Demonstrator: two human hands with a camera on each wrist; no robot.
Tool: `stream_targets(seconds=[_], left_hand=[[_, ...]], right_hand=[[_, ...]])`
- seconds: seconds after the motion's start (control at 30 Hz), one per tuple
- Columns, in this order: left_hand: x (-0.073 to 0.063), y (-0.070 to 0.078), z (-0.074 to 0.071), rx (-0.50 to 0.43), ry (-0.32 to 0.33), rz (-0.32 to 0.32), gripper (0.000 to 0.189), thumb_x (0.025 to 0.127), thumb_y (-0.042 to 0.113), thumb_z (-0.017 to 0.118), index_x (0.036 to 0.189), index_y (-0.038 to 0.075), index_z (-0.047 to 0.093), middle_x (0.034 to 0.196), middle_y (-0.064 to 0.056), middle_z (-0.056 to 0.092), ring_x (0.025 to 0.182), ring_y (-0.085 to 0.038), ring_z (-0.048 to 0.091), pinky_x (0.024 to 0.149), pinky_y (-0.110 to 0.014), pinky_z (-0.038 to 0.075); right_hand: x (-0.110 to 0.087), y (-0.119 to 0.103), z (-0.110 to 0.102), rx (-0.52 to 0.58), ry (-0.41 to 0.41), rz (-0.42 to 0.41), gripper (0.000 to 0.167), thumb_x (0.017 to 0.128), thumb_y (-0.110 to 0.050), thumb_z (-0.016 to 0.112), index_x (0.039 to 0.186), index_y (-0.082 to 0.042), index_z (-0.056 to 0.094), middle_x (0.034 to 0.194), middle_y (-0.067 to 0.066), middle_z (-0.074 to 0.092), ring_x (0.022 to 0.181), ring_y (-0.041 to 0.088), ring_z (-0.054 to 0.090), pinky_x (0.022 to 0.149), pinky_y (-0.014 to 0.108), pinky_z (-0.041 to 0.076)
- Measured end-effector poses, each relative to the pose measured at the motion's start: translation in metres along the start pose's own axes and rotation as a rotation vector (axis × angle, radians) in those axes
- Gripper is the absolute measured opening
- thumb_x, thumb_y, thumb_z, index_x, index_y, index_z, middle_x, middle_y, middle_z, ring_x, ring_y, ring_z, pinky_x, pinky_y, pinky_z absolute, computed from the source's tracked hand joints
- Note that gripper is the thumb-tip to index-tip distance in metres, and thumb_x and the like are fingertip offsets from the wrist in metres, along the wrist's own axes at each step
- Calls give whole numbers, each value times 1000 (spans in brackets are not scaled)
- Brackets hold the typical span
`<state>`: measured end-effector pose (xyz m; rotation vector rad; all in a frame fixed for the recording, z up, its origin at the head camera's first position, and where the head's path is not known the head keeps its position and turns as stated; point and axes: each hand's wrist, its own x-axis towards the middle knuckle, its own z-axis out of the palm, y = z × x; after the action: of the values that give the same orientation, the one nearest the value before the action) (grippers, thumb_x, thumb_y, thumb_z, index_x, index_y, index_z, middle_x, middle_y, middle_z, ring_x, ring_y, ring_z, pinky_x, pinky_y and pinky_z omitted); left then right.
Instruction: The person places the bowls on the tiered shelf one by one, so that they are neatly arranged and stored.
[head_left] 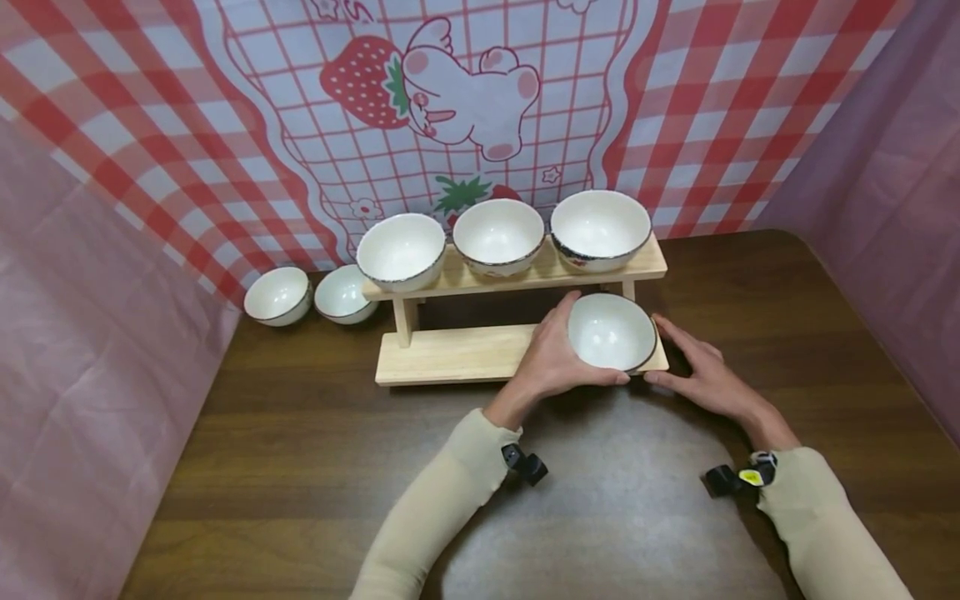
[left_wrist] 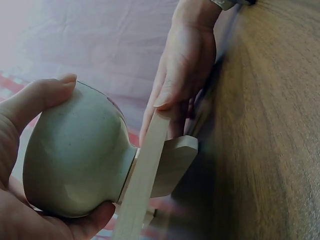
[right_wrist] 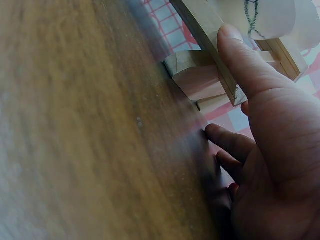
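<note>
A white bowl [head_left: 611, 332] with a dark rim stands at the right end of the lower board of a two-tier wooden display stand [head_left: 457, 354]. My left hand [head_left: 553, 354] holds this bowl from its left side, thumb at the front and fingers behind. In the left wrist view, the bowl's foot [left_wrist: 129, 175] meets the board. My right hand [head_left: 708, 377] is at the board's right end, its thumb [right_wrist: 240, 50] on the front edge and its fingers round the far side. Along the upper board stand three bowls: left [head_left: 402, 250], middle [head_left: 498, 236] and right [head_left: 600, 229].
Two smaller bowls, one at the far left [head_left: 277, 296] and one beside the stand [head_left: 345, 294], are on the brown wooden table [head_left: 300, 467]. A red-and-white checked cloth [head_left: 697, 125] hangs behind; pink cloth [head_left: 75, 375] hangs at both sides.
</note>
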<state>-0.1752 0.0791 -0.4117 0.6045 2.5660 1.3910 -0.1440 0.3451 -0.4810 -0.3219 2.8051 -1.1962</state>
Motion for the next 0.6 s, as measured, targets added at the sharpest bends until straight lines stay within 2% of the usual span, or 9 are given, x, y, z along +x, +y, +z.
stream_targets(seconds=[0.6], left_hand=[[4,-2,5,-2,-12,-27,124,59,34,96,158,15,24,150,-12,48,134,-28,50,109,-38,46]], right_hand=[[1,1,2,21,20,-38,90,89,-25,76,161,-17,22,163,23,29,146,52,26,109,76,23]])
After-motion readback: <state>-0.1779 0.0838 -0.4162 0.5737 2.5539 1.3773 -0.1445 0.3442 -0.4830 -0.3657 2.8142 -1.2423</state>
